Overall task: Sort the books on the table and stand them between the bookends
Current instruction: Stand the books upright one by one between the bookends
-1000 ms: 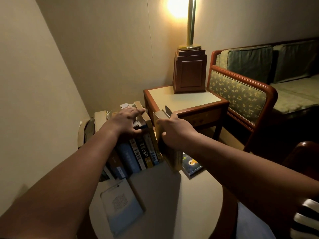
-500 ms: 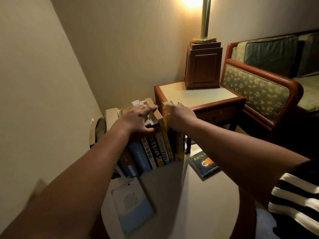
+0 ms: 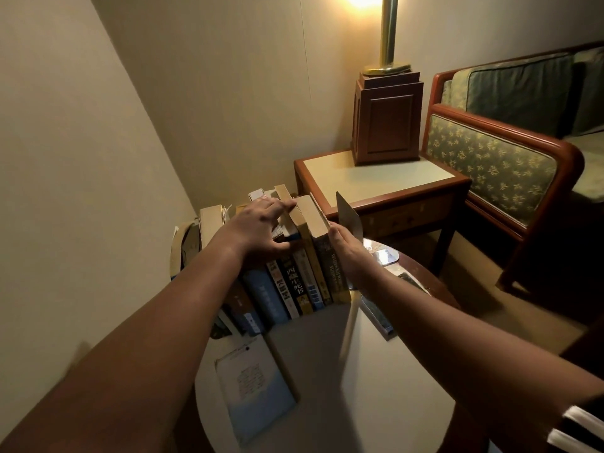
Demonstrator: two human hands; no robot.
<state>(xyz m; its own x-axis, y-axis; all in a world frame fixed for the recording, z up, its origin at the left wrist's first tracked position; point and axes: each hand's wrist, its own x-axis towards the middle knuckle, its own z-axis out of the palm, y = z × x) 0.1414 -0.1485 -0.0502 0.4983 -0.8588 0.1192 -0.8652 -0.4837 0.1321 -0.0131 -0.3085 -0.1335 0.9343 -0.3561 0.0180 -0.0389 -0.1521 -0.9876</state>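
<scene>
Book [image 3: 313, 217] carried by the right hand [image 3: 351, 253] a second ago now stands at the 3 o'clock end of the row [image 3: 287, 289]. That hand lies flat against its side, fingers straight. The left hand [image 3: 261, 230] is spread, pressing the tops. Bookend [image 3: 349, 217] is just beside the book at 3 o'clock. Two flat books [image 3: 255, 387] are left on the table [image 3: 376, 403], at 6 and 4 o'clock.
</scene>
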